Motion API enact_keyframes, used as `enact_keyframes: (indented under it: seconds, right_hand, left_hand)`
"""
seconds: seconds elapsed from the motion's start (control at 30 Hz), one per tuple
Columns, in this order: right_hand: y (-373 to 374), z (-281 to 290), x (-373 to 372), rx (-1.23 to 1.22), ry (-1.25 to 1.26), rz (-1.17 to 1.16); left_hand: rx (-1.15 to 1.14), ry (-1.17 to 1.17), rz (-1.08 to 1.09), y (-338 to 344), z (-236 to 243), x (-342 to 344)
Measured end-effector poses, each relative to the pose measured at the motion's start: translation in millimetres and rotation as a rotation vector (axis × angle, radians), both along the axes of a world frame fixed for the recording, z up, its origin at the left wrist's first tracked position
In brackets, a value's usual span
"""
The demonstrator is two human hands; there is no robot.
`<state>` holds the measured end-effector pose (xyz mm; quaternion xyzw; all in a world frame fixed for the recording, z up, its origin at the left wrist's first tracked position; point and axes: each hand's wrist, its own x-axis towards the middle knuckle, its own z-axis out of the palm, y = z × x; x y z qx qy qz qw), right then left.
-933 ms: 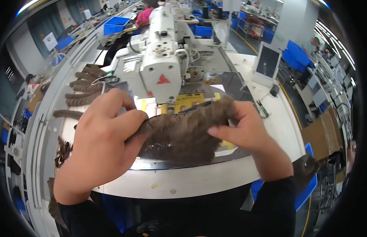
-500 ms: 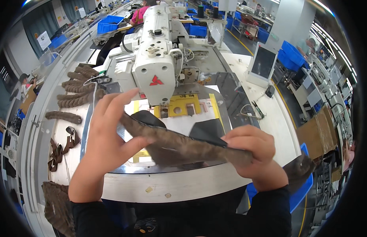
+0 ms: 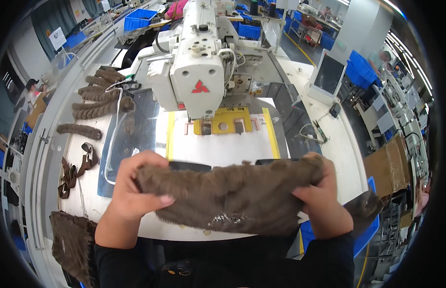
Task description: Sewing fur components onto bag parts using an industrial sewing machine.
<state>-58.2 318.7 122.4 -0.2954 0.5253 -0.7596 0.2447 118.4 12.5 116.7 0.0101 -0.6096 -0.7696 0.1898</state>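
Stretched between my two hands is a brown furry fabric piece (image 3: 232,194), with a patch of shiny silver decoration low on its front. My left hand (image 3: 136,192) is closed on its left end, thumb in front. At the right end my right hand (image 3: 321,189) grips it in the same way. Black flaps show behind its upper edge. Beyond it stands a white industrial sewing machine (image 3: 199,72). Under the machine head lies a yellow template plate (image 3: 223,126) on a white sheet (image 3: 213,149) edged with yellow tape.
On the left of the table lie several rolled brown fur strips (image 3: 103,108) and dark brown straps (image 3: 74,175). More brown fur (image 3: 71,245) hangs at the lower left. A small screen (image 3: 327,74) and snips (image 3: 320,131) are on the right. A blue bin (image 3: 369,230) stands at the lower right.
The fur piece has come down and nearer to me, and turned so its decorated front faces up. Both hands have lowered with it; the white sheet shows more.
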Motion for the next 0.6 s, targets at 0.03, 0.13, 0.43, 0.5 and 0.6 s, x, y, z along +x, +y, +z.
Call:
enact_keyframes:
  seconds: [0.03, 0.13, 0.43, 0.5, 0.6]
  right_hand:
    - [-3, -11, -7, 0.010, -0.012, -0.004]
    - [-16, -49, -27, 0.114, -0.247, 0.157]
    - [-46, -105, -60, 0.509, -0.381, 0.230]
    - [-55, -104, -65, 0.507, -0.313, 0.279]
    - [-73, -101, -73, 0.478, -0.207, 0.325]
  left_hand:
    - [0.010, -0.012, -0.004, 0, -8, -5]
    - [0.026, -0.153, -0.186, -14, -42, -22]
    - [-0.053, -0.501, -0.213, -15, -92, -53]
    - [-0.040, -0.505, -0.200, -18, -91, -61]
    - [-0.116, -0.519, -0.133, -26, -101, -79]
